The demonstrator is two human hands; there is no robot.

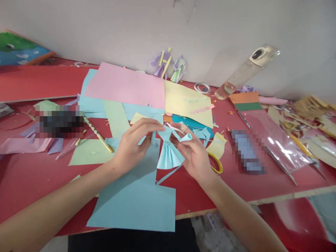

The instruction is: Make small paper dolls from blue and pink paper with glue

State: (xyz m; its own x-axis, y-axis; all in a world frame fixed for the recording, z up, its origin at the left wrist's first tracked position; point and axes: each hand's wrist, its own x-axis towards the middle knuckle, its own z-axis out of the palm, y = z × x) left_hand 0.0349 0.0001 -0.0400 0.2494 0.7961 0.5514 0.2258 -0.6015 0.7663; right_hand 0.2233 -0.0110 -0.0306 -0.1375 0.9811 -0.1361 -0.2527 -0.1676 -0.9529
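Note:
Both hands meet over the middle of the red table (34, 175). My left hand (132, 145) is closed, its fingertips pinching the top of a pleated light-blue paper fan (168, 154). My right hand (190, 152) is closed too, gripping the fan's upper right fold, with a thin white string (175, 128) running over its fingers. The fan's pleats hang down between the hands. Under them lies a large light-blue sheet (136, 199) reaching the table's front edge. Yellow-handled scissors (217, 164) peek out beside my right wrist.
Pink (126, 85), yellow (185, 101) and green (90, 152) sheets cover the table's middle. A pencil (98, 134) lies left of my hands. Folded paper pieces (169, 66) lean on the wall. A clear bottle (244, 71) lies at the back right, with plastic wrap (278, 140) and card scraps beyond.

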